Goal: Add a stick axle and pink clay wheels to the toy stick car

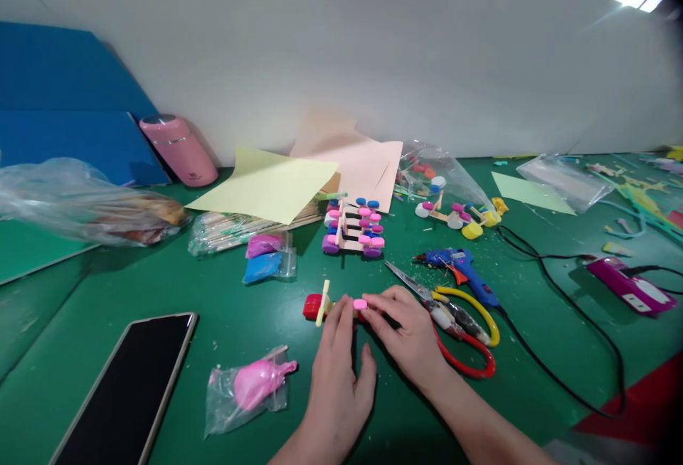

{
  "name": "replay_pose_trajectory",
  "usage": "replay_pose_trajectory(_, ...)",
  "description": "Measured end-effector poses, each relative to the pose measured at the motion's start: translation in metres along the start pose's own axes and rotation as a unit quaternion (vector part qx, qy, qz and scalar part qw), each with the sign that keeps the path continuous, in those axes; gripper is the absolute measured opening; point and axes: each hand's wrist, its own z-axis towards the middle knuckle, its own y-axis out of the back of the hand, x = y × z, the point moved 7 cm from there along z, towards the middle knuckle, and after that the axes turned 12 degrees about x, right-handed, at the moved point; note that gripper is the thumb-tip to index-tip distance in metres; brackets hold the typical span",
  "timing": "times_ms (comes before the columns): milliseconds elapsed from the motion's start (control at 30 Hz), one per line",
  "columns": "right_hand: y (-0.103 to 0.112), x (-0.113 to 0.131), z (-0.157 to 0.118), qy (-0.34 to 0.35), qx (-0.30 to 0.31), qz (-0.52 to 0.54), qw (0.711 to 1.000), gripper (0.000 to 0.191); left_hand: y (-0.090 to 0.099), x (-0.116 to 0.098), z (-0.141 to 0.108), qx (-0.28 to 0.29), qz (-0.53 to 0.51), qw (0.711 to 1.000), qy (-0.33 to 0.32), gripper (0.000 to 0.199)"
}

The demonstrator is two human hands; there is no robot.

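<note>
A small craft toy vehicle with red wheels (312, 306) and a pale yellow stick crossbar (322, 303) rests on the green table. My left hand (339, 365) holds its body with the fingertips, which cover its middle; the thumb is apart. A pink clay piece (360, 304) sits at the toy's right end, between both hands' fingertips. The fingers of my right hand (405, 330) are pinched at this pink piece. Beyond them stands a row of similar finished-looking toys (352, 230). A bag of pink clay (259, 383) lies left of my left hand.
Scissors (469, 337) and a blue glue gun (462, 269) lie to the right, its black cord running across the table. A phone (128, 387) is at left. Bagged sticks (229, 232), clay packets (264, 266), paper sheets (272, 184) and a pink flask (178, 152) are further back.
</note>
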Motion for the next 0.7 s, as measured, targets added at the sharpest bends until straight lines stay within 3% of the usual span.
replay_pose_trajectory(700,-0.0003,-0.0025,0.0002,0.001,-0.003,0.0,1.0,0.021,-0.001,0.002,0.0001,0.002,0.004,1.0,0.015,0.051)
